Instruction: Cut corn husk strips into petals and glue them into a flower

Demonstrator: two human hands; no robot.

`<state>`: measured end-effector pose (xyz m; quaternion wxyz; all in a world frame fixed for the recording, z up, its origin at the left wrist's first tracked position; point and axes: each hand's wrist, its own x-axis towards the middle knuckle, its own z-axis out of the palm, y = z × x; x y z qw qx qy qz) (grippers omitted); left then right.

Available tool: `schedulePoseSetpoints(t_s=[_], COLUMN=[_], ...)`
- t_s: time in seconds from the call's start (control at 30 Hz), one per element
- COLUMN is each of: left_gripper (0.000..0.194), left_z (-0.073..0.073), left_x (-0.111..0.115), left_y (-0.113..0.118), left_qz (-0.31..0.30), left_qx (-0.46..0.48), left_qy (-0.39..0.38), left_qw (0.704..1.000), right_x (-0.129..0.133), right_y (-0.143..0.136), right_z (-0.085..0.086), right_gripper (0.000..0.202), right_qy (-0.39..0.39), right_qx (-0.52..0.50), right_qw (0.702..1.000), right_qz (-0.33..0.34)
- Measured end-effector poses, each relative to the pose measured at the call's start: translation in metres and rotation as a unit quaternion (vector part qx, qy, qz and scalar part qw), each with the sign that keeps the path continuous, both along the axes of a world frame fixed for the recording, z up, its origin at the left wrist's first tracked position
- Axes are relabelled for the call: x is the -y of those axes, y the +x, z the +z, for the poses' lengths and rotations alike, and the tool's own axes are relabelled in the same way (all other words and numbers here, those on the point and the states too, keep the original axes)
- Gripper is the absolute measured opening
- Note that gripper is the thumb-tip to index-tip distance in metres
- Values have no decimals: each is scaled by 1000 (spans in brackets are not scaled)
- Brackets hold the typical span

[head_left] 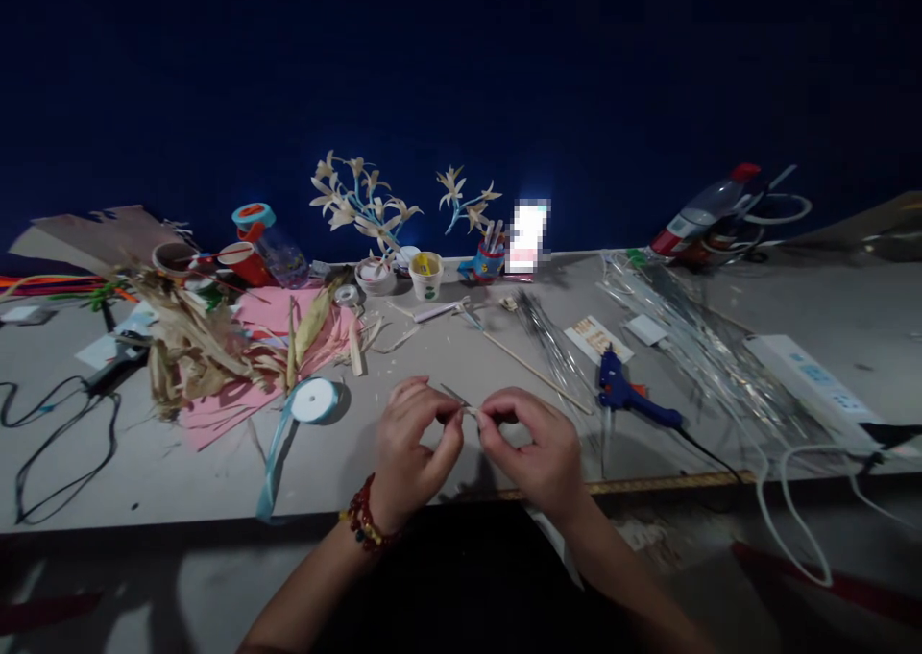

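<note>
Close to the table's front edge, my left hand and my right hand meet fingertip to fingertip. A thin dark wire slants up and left from the left fingertips, and a small pale bit shows where the two pinches meet. Both hands are closed in a pinch on this wire piece. The fingers hide most of the pale end, so its shape cannot be made out. Left of my left hand lies a roll of light blue ribbon, its loose end trailing over the front edge. A blue glue gun rests right of my right hand.
Dried corn husks lie over pink paper at left. Pale husk flowers stand in small cups at the back, near a lit phone. A wooden stick, wire bundles and a power strip spread rightward.
</note>
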<state>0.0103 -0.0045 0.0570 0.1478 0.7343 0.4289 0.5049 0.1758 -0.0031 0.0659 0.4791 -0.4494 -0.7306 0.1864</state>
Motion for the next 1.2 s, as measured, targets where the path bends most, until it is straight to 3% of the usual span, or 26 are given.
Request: schedulePoseSetpoints(t_s=[0.27, 0.5, 0.67, 0.8, 1.03, 1.2], left_gripper=[12, 15, 13, 13, 12, 12], left_z=[0, -2, -1, -2, -5, -4], left_x=[1, 0, 0, 1, 0, -1], left_y=[3, 0, 2, 3, -1, 2], left_qz=[13, 40, 33, 32, 65, 53], left_qx=[-45, -45, -42, -41, -34, -30], left_qy=[34, 41, 37, 44, 45, 47], left_qw=[998, 997, 998, 998, 996, 997], right_x=[-2, -3, 2, 0, 0, 3], right_y=[-3, 16, 3, -5, 17, 4], right_z=[2, 0, 4, 2, 0, 3], right_gripper=[12, 11, 10, 9, 8, 13], right_qy=[-12, 53, -1, -6, 31, -25], right_qx=[37, 50, 44, 59, 62, 55], right_qw=[999, 995, 999, 998, 995, 998], right_qz=[28, -61, 2, 9, -74, -8])
